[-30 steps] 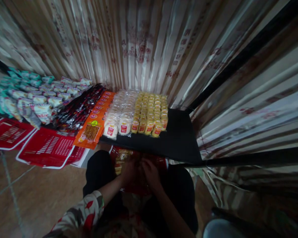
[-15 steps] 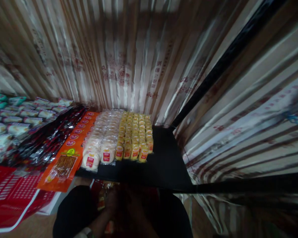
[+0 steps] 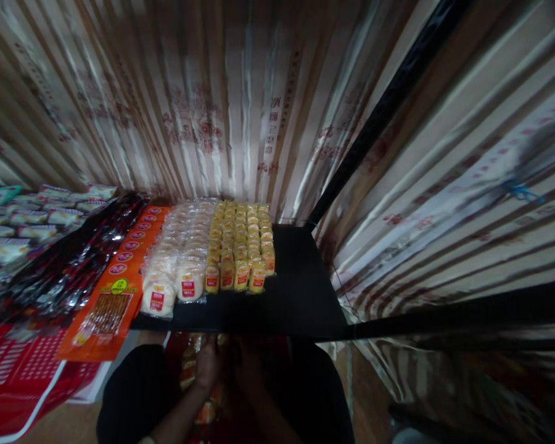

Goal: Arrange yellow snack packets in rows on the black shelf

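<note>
Below the front edge of the black shelf, my left hand is down between my knees, beside yellow-wrapped snack packets. Close to its right, in deep shadow, is my right hand. The fingers of both hands are lost in the dark, so what they hold, if anything, is hidden. On the shelf above stand rows of small yellow packaged cakes. Left of them are rows of clear-wrapped round white crackers.
An orange snack pack overhangs the shelf edge beside dark shiny packets. White packets lie farther left. A red basket with a white handle is at lower left. Behind, a striped curtain hangs by a black post.
The view has shifted a little, so the shelf and goods sit farther left and slightly higher. My left hand appears a little higher, nearer the shelf edge. The shelf goods look unchanged.
</note>
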`<move>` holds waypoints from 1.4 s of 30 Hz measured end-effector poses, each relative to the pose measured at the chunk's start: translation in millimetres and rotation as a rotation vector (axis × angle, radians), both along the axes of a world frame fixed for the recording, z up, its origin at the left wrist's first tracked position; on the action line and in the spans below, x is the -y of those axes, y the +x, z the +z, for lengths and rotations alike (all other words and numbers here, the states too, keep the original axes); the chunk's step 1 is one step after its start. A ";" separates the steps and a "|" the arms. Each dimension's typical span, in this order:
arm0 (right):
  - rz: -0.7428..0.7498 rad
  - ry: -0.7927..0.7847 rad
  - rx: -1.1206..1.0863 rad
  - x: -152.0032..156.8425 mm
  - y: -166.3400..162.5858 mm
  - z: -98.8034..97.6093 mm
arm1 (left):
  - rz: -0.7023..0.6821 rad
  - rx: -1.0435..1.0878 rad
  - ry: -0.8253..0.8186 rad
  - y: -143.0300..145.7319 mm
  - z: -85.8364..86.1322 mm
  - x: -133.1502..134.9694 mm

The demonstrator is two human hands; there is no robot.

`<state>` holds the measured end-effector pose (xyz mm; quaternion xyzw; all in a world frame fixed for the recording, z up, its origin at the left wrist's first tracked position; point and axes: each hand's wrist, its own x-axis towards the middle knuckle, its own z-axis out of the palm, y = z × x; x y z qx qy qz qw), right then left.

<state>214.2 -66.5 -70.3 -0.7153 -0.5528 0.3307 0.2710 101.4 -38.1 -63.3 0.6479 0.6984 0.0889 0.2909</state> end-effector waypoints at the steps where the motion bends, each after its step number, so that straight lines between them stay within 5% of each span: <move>1: 0.013 0.003 0.001 0.4 0.9 4.6 | 0.000 0.033 0.003 -1.8 4.9 1.7; 9: 0.213 0.009 -0.054 10.6 1.3 44.6 | -0.164 0.307 0.050 -23.2 47.2 18.4; 15: 0.205 0.033 -0.063 32.6 14.8 71.9 | -0.280 0.332 0.083 -26.1 93.2 25.2; 20: 0.154 0.126 -0.132 39.3 36.9 103.4 | -0.367 0.387 0.134 -7.0 126.2 21.0; 25: 0.056 0.163 -0.406 29.0 70.6 123.8 | -0.298 0.604 0.228 29.4 146.7 14.4; 32: -0.283 0.356 -0.436 -21.3 111.8 124.6 | -0.102 0.776 0.194 86.3 148.5 -5.1; 42: -0.283 0.374 -0.273 -90.0 115.7 113.3 | -0.009 0.742 0.181 109.7 119.0 -48.0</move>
